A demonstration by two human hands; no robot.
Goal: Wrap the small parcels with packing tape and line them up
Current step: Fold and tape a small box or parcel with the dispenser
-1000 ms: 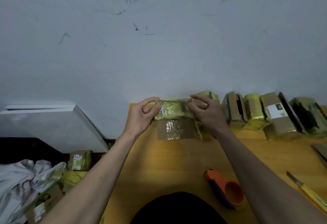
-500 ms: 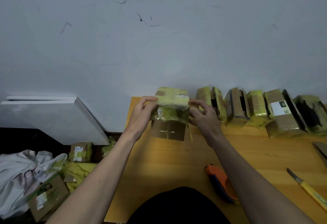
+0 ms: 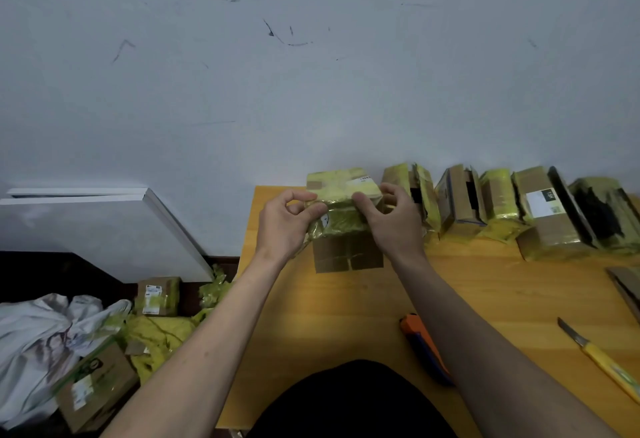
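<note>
Parcels [image 3: 540, 209] already taped stand lined up along the wall at centre right; one more parcel [image 3: 346, 223] sits at the row's left end — left hand [image 3: 287, 226] and right hand [image 3: 391, 223] both clamped on it. More boxes [image 3: 157, 295] wait lower left — seemingly unwrapped.

Your clearest lane is the bare middle of the yellow wooden table [image 3: 346, 313], open between your forearms from your body up to the brown cardboard parcel banded with yellow tape [image 3: 346, 233]. That parcel stands at the far edge against the scuffed white wall [image 3: 311, 74], so nothing passes behind it. To its right, a row of yellow-taped cardboard parcels [image 3: 502, 209] fills the far edge with barely any gap. Nearer you on the right, the orange tape dispenser [image 3: 420, 344] sits under your right forearm, and the yellow-handled utility knife [image 3: 602, 359] lies blade-out, with open wood between the two.
</note>
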